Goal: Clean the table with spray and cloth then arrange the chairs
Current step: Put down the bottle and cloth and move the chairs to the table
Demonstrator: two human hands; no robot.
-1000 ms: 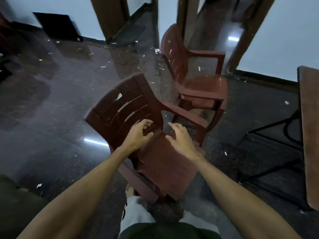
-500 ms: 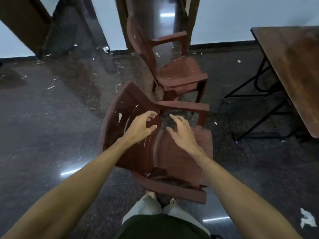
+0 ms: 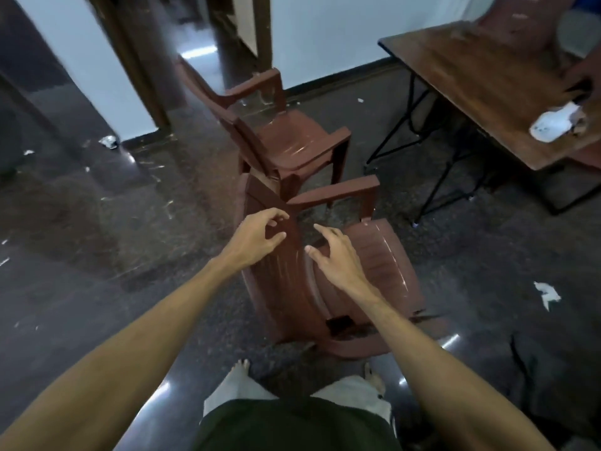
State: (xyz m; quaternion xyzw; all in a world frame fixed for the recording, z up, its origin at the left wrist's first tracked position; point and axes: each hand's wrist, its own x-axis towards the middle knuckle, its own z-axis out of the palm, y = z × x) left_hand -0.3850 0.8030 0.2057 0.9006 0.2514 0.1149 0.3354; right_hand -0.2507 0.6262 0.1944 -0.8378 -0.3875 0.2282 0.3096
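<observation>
A reddish-brown plastic armchair [image 3: 374,255] stands just in front of my feet, its backrest to the left and its seat facing right. My left hand [image 3: 257,239] hovers at the backrest with curled, spread fingers and holds nothing. My right hand [image 3: 335,258] is spread over the inner edge of the seat, also empty. A second matching chair [image 3: 292,138] stands right behind the first, almost touching its backrest. The wooden table [image 3: 471,86] on black folding legs is at the right, with a white crumpled cloth [image 3: 553,123] near its edge.
A third chair [image 3: 527,24] stands behind the table at the top right. Paper scraps [image 3: 548,292] litter the dark glossy floor. A dark bag [image 3: 553,369] lies at the lower right. A door frame [image 3: 136,60] and white walls close the back.
The view has swung to the right, bringing the table and cloth fully into sight. The near chair has turned with its seat now facing the table. Both hands stay over it, open.
</observation>
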